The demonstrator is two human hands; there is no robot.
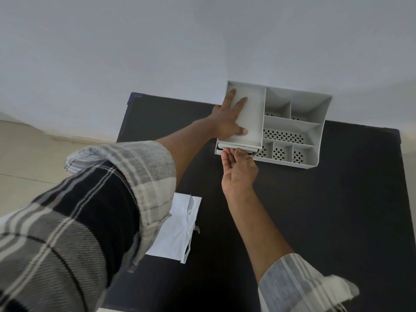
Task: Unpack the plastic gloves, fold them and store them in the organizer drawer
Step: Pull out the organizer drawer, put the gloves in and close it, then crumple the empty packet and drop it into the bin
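Observation:
A grey desk organizer [315, 122] with several open compartments stands at the back of a black table [315, 221], against the wall. My left hand [227, 118] grips its left side, fingers spread over the wall and thumb inside the big left compartment. Palm up, my right hand [238, 170] has its fingertips curled on the front of the drawer [238, 147] at the organizer's lower left; the drawer shows only as a thin front edge. A flat white plastic package of gloves [177, 228] lies on the table near me, partly under my left sleeve.
A white wall rises right behind the organizer. Beige floor shows to the left of the table. The table's left edge runs close to the package, and its right edge lies beyond the organizer.

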